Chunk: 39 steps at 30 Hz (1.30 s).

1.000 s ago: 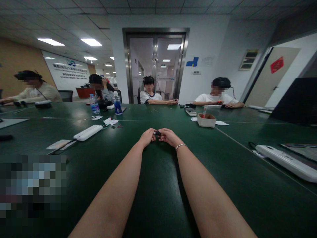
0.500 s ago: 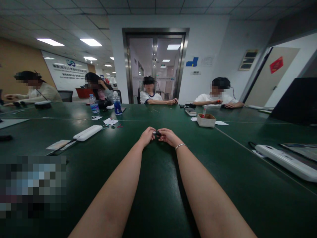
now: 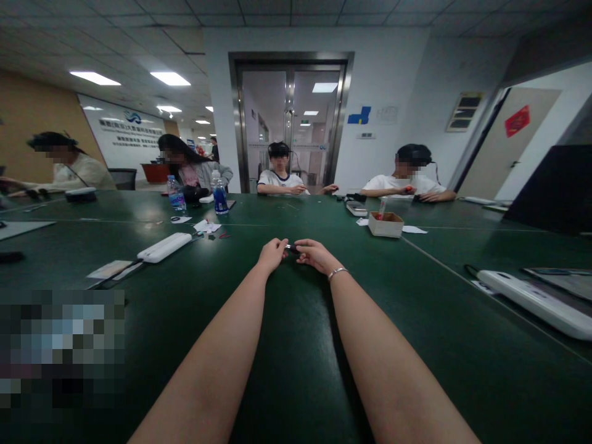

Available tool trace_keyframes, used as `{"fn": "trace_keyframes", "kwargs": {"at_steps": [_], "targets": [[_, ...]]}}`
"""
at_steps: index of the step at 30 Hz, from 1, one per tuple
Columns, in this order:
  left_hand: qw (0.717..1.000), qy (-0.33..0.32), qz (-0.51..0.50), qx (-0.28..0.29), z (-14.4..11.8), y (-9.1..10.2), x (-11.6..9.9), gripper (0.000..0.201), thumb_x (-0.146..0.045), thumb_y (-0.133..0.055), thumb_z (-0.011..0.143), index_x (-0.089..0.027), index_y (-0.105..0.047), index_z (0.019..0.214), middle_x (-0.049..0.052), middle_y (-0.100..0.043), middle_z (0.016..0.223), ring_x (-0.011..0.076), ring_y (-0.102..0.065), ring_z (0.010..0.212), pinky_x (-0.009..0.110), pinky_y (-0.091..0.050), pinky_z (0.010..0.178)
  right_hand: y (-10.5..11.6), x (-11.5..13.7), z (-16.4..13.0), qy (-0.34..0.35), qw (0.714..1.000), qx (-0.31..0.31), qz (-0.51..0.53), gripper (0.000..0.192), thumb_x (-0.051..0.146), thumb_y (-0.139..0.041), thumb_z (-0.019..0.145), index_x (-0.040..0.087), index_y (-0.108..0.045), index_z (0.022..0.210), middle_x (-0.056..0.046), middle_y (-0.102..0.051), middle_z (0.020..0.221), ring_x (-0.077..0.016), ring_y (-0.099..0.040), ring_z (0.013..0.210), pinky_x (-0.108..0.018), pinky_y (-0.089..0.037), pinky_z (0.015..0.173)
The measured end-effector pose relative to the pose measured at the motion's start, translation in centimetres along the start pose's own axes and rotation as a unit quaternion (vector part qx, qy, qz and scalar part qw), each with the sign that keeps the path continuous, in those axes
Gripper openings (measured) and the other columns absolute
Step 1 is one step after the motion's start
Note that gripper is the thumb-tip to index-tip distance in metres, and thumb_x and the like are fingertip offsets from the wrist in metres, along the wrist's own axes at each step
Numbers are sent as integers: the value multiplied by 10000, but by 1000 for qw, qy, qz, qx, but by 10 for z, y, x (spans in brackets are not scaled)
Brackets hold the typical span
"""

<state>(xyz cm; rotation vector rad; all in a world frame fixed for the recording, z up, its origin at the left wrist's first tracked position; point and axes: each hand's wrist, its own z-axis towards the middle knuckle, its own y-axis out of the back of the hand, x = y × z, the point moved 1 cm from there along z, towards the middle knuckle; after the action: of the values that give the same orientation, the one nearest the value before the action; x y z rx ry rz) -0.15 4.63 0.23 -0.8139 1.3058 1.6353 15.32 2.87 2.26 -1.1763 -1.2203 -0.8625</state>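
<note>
The left hand (image 3: 272, 253) and right hand (image 3: 314, 254) meet far out on the green table (image 3: 287, 370), fingers pinched on a small dark object (image 3: 292, 248) held between them. A bracelet (image 3: 337, 272) circles the right wrist. A cardboard box (image 3: 385, 224) sits well beyond to the right.

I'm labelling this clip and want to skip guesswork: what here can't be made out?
Head view only:
- The small dark object between the left hand and right hand: too small and mostly covered by fingers to identify.
- Each hand's grip: fingertips face away, so contact is unclear.
- Lower-left patch: pixelated.
- Cardboard box: its contents are too small.
- White device: cut off by the right edge.
</note>
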Motion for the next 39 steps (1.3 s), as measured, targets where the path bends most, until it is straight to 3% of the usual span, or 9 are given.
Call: {"fn": "trace_keyframes", "kwargs": {"at_steps": [8, 14, 24, 29, 34, 39], "targets": [[988, -5, 154, -21, -11, 11, -16, 589, -566, -243, 852, -183, -549, 525, 58, -596, 565, 180, -557, 561, 286, -375, 581, 1, -2, 1, 10, 999, 32, -28, 235, -45, -542, 773, 115, -561, 943, 27, -551, 576, -60, -516, 438, -222, -558, 539], [982, 36, 187, -11, -15, 16, -23, 604, -542, -253, 855, -190, -600, 507, 74, -634, 597, 202, -577, 587, 301, -380, 634, 0, 0, -1, 13, 999, 40, -30, 248, -49, -575, 740, 115, -570, 926, 17, -575, 636, -54, -524, 452, -210, -561, 539], [991, 11, 125, 37, -13, 13, -19, 471, -334, -306, 846, -194, -610, 514, 58, -652, 637, 188, -544, 577, 270, -346, 567, 1, -1, 0, 10, 1000, 25, -8, 214, -26, -583, 765, 124, -573, 917, 24, -566, 579, -53, -512, 436, -218, -564, 542], [990, 20, 139, 33, -11, 12, -14, 538, -430, -264, 866, -185, -623, 549, 67, -625, 619, 196, -544, 573, 280, -350, 566, 1, 0, -2, 6, 1000, 20, -6, 207, -22, -597, 763, 119, -570, 912, 22, -569, 571, -59, -526, 437, -220, -565, 544], [995, -8, 98, 2, -6, 9, -5, 359, -446, -360, 847, -209, -619, 771, 23, -620, 665, 160, -536, 594, 254, -370, 574, 0, 0, -1, 2, 1000, 14, 10, 226, -55, -557, 766, 113, -544, 917, 1, -601, 603, -77, -579, 469, -241, -574, 599], [1000, -15, -18, 0, 0, 4, 3, 193, -283, -451, 804, -202, -552, 947, -5, -594, 701, 110, -531, 572, 219, -404, 563, 1, -1, 1, -3, 1000, -1, 25, 221, -49, -548, 779, 114, -526, 925, -15, -617, 628, -99, -613, 498, -247, -575, 594]]}}
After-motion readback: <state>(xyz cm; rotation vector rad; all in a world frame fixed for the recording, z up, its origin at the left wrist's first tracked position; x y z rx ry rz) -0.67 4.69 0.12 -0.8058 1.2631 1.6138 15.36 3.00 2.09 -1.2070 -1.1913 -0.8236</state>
